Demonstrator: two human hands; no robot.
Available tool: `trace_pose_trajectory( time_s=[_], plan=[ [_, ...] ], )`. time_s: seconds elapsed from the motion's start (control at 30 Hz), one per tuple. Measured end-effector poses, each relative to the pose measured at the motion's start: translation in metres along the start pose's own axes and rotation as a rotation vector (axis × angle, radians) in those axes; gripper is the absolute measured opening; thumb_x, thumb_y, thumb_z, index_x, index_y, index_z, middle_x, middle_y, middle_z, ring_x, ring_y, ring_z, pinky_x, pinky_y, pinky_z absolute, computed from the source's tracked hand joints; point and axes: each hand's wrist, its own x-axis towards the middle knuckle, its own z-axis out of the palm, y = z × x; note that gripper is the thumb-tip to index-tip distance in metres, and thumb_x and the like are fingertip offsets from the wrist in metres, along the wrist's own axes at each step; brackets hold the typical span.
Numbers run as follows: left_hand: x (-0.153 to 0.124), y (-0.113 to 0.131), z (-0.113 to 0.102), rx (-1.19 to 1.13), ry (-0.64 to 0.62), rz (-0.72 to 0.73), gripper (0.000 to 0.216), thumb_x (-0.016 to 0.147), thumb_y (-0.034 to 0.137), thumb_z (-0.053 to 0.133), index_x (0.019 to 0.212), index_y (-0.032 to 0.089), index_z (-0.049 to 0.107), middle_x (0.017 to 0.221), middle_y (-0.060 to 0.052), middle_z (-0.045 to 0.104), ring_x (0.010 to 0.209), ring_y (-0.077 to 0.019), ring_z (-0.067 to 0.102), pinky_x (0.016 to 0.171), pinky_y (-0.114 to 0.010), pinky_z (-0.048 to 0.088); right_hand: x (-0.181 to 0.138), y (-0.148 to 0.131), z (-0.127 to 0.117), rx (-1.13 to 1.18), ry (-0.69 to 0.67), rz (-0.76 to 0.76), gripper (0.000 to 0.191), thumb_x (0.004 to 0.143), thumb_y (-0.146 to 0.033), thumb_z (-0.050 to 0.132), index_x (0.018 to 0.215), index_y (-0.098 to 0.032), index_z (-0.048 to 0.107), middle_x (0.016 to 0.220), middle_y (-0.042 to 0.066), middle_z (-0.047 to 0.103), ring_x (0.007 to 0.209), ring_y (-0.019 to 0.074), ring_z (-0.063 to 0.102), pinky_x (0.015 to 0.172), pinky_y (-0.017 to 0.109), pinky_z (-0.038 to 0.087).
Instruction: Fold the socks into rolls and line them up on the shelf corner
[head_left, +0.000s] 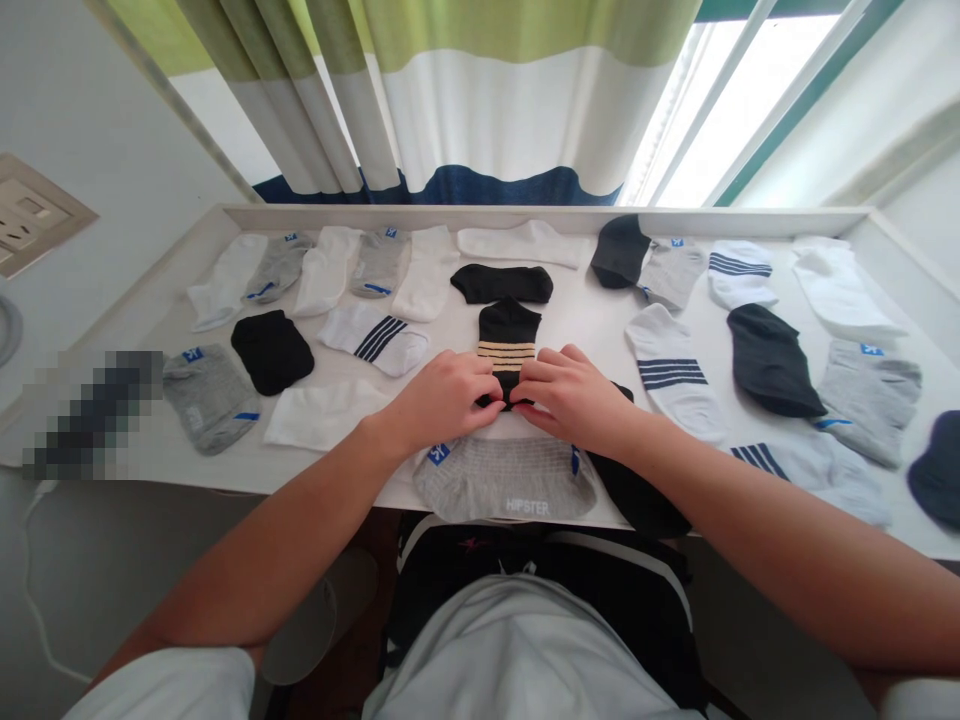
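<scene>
A black sock with tan stripes [508,325] lies lengthwise at the middle of the white table. My left hand [459,392] pinches the left side of its near end, fingers closed. On the right side of the same end, my right hand [566,392] is closed too, and the two hands almost meet. The bit of fabric between my fingertips is partly hidden. Just below my hands lies a grey sock [506,485] marked HIPSTER with blue tabs. A plain black sock [514,284] rests beyond the striped one, and another black sock [637,500] is partly under my right forearm.
Several white, grey and black socks are spread over the white table [150,395], including a striped white sock [671,370] at right. A raised rim [540,218] runs along the back, below a curtain [495,110]. A blurred dark object with a white cable [30,570] is at left.
</scene>
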Motion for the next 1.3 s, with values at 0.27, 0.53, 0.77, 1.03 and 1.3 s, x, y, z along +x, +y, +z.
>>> trace_pose_trajectory(
  time_s=[0.27,0.53,0.77,1.03,1.3],
  plan=[
    [-0.003,-0.003,0.000,0.115,0.055,0.142,0.016,0.098,0.031,0.066,0.092,0.021,0.077,0.094,-0.004,0.071,0.092,-0.0210,0.063,0.079,-0.036,0.040,0.004,0.000,0.003,0.201,-0.012,0.205,0.015,0.095,-0.024,0.062,0.089,-0.022,0.076,0.085,0.003,0.065,0.089,0.0212,0.054,0.077,0.035,0.028],
    [0.000,0.000,0.002,0.063,0.018,0.043,0.012,0.096,0.026,0.066,0.091,0.020,0.075,0.092,-0.004,0.071,0.093,-0.0219,0.064,0.079,-0.036,0.040,0.001,0.001,0.004,0.241,0.007,0.207,0.007,0.091,-0.023,0.064,0.087,-0.022,0.070,0.091,0.004,0.066,0.091,0.0220,0.055,0.079,0.035,0.031],
    [0.003,0.002,0.004,-0.018,0.011,-0.058,0.015,0.098,0.027,0.063,0.091,0.019,0.074,0.091,-0.006,0.070,0.093,-0.0241,0.062,0.079,-0.037,0.043,-0.005,0.003,0.001,0.048,0.039,0.045,0.006,0.095,-0.024,0.064,0.098,-0.023,0.069,0.100,0.007,0.068,0.097,0.0247,0.053,0.082,0.038,0.030],
    [0.002,-0.001,0.005,-0.006,0.015,-0.043,0.012,0.097,0.030,0.067,0.093,0.019,0.071,0.095,-0.005,0.070,0.095,-0.0245,0.061,0.082,-0.038,0.043,0.003,-0.002,0.003,0.083,-0.020,0.187,0.014,0.098,-0.026,0.061,0.091,-0.021,0.071,0.092,0.005,0.066,0.092,0.0229,0.053,0.078,0.037,0.029],
    [0.000,-0.002,0.004,0.085,0.055,0.001,0.009,0.094,0.030,0.070,0.095,0.022,0.075,0.096,-0.004,0.070,0.094,-0.0237,0.059,0.083,-0.039,0.041,0.005,-0.001,0.006,0.176,-0.032,0.267,0.016,0.099,-0.026,0.058,0.086,-0.022,0.067,0.094,0.005,0.066,0.095,0.0234,0.054,0.079,0.036,0.030]
  ],
)
